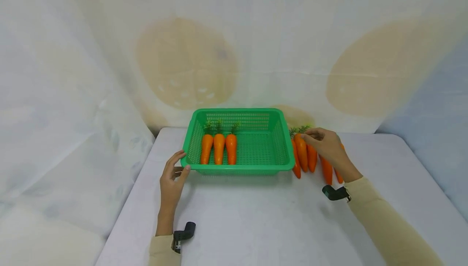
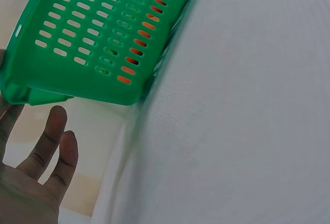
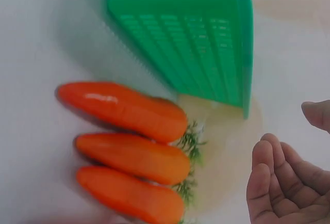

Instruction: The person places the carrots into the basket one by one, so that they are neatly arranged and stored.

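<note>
A green slotted basket [image 1: 237, 169] stands mid-table with three orange carrots [image 1: 219, 149] lying side by side in its left part. My left hand [image 1: 172, 178] is open, its thumb against the basket's front left corner; the left wrist view shows that basket corner [image 2: 93, 38] just above my straight fingers [image 2: 54, 146]. Several more carrots [image 1: 302, 153] lie in a row on the table right of the basket. My right hand [image 1: 327, 144] hovers over their leafy ends. In the right wrist view these carrots [image 3: 129, 113] lie apart from my loosely curled, empty right hand [image 3: 283, 182], beside the basket wall [image 3: 201, 43].
A white cloth covers the table [image 1: 256, 221]. A pale patterned backdrop [image 1: 190, 63] hangs close behind the basket and drapes down on the left. A black camera mount sits on each wrist [image 1: 183, 233].
</note>
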The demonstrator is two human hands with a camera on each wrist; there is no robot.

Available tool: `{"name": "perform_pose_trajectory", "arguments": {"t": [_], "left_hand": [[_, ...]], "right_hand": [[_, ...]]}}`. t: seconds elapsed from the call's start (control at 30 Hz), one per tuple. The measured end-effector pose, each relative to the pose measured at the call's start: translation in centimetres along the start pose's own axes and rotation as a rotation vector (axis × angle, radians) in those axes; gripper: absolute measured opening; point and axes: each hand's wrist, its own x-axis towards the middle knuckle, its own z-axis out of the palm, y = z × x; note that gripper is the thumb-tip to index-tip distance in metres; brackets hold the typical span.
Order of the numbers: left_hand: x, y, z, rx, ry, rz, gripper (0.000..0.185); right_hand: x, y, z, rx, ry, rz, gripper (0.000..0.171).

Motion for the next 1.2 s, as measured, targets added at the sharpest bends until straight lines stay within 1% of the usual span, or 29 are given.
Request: {"name": "perform_pose_trajectory", "arguments": {"t": [0.1, 0.27, 0.33, 0.47, 0.57, 0.67, 0.77, 0.97, 1.1, 1.2], "left_hand": [[0.0, -0.4, -0.1, -0.004, -0.001, -0.010, 0.045], [-0.1, -0.2, -0.2, -0.022, -0.004, -0.014, 0.045], [-0.2, 0.3, -0.2, -0.025, -0.003, -0.007, 0.044], [-0.2, 2.0, -0.2, -0.027, -0.009, 0.002, 0.043], [-0.2, 3.1, -0.3, -0.016, -0.019, -0.001, 0.043], [-0.2, 3.4, -0.4, -0.011, -0.025, -0.003, 0.044], [-0.1, 3.2, -0.5, -0.009, -0.025, -0.003, 0.044], [-0.1, 2.8, -0.6, 0.000, -0.021, -0.004, 0.044], [-0.1, 1.3, -0.3, 0.003, -0.011, -0.006, 0.045], [-0.1, 0.0, -0.1, -0.002, -0.005, -0.013, 0.045]], "right_hand": [[-0.1, 0.3, -0.5, -0.011, 0.013, 0.022, 0.066], [-0.4, 1.3, -1.5, -0.074, 0.046, 0.071, 0.073], [-0.5, 1.9, -1.9, -0.106, 0.060, 0.068, 0.074], [-0.7, 3.4, -2.8, -0.149, 0.081, 0.073, 0.072], [-0.9, 4.5, -3.4, -0.171, 0.090, 0.117, 0.072], [-1.1, 5.6, -3.9, -0.197, 0.104, 0.163, 0.074], [-1.3, 6.7, -4.1, -0.211, 0.122, 0.189, 0.073], [-1.5, 9.2, -4.2, -0.233, 0.133, 0.196, 0.073], [-1.7, 10.4, -4.2, -0.254, 0.140, 0.216, 0.073], [-1.9, 10.9, -4.1, -0.268, 0.143, 0.250, 0.073]]}}
